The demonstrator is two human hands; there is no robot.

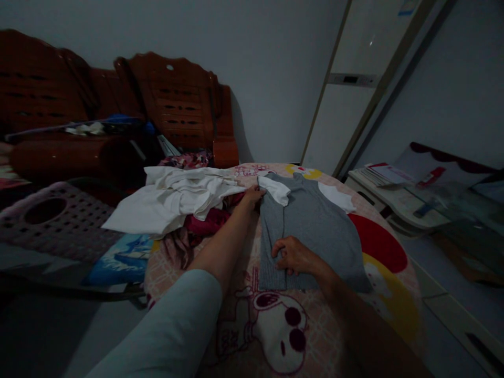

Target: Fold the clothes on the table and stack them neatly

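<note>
A grey garment [318, 226] with white sleeve parts lies spread on a round table with a patterned cloth [318, 336]. Its left side is folded inward, and one white sleeve [275, 190] rests on top of the grey. My left hand [255, 195] is closed on the garment's upper left edge, at the white sleeve. Over the lower left part of the garment, my right hand [293, 256] has its fingers curled and somewhat apart, with nothing visible between them. Whether it touches the fabric is hard to tell.
White clothes [169, 199] are heaped at the table's left, over dark red fabric [207, 223]. A pink woven basket [59, 220] stands further left. Wooden seats [177, 105] line the wall behind. At the right is a low stand with papers [388, 173].
</note>
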